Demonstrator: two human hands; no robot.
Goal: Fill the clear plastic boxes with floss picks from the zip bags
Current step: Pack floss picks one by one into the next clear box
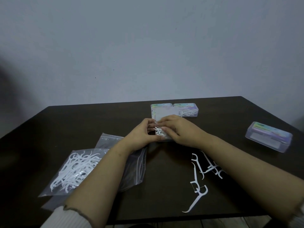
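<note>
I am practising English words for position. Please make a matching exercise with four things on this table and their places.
Things:
1. full zip bag
2. closed box
3. loose picks
4. open box

Places:
A. far right of the table
B. under the right forearm
C. between both hands
D. near left, beside the left forearm

Pairs: 1-D, 2-A, 3-B, 4-C

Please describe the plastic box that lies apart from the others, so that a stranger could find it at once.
On the dark table, look to the far right edge, away from both hands. There a clear plastic box lies alone, lid shut, with an iridescent label; the other boxes sit together at the table's back edge.
</note>
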